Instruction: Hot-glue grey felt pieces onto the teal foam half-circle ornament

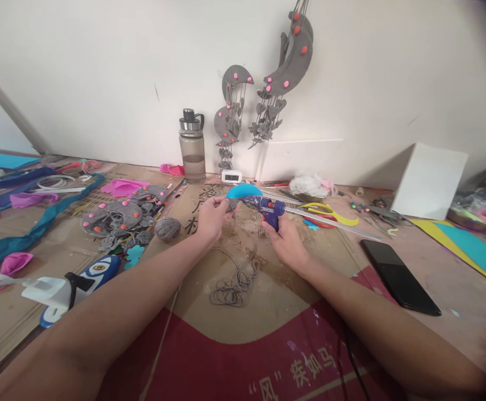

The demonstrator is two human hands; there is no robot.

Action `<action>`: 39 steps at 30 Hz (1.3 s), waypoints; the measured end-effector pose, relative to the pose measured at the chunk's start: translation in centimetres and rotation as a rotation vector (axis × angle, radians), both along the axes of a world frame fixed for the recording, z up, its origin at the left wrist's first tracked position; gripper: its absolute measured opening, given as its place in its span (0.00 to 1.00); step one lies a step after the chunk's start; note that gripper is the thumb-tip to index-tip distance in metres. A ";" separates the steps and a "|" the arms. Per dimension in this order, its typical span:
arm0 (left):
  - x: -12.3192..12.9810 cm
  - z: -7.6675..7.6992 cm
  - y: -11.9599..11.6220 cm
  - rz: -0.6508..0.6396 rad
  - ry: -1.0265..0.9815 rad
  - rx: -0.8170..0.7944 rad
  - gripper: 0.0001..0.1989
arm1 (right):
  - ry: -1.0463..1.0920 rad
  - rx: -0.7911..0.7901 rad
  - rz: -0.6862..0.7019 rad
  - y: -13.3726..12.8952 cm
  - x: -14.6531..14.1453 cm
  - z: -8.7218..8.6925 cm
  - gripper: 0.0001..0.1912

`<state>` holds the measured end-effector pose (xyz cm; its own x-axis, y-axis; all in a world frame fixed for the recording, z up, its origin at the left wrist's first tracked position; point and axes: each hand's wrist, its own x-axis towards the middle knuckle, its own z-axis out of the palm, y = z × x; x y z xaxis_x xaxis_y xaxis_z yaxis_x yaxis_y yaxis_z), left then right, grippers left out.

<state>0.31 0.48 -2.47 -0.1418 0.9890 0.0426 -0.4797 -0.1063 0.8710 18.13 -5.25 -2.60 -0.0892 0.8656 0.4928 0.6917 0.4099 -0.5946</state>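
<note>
My left hand [212, 218] pinches a small grey felt piece [233, 205] between thumb and fingers. A blue hot glue gun [273, 210] is gripped in my right hand [288, 240], its nozzle pointing left, close to the felt; whether they touch I cannot tell. Just behind them shows a bright blue rounded piece [245, 191]. Below my hands, a loose tangle of grey cord [235, 283] lies on the cardboard [209, 323]. Left of my left wrist rests a ball of grey yarn [167, 228].
Grey moon decorations [295, 64] hang on the wall behind. A water bottle [192, 153] and small digital clock [231, 176] stand at the back. Yellow-handled scissors [330, 211] lie beyond my right hand, a phone [399, 275] to its right. Finished-looking felt moons [117, 218] lie left.
</note>
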 end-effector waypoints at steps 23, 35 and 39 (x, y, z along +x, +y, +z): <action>0.3 0.1 -0.3 0.018 0.092 0.049 0.03 | -0.039 -0.017 -0.038 0.1 0.0 -0.4 0.16; -0.9 0.3 0.4 0.009 -0.075 0.007 0.06 | 0.153 -0.269 -0.036 1.4 0.9 -0.4 0.11; -0.9 0.4 0.3 0.009 -0.089 0.018 0.08 | -0.152 -0.353 -0.188 2.4 1.4 0.1 0.13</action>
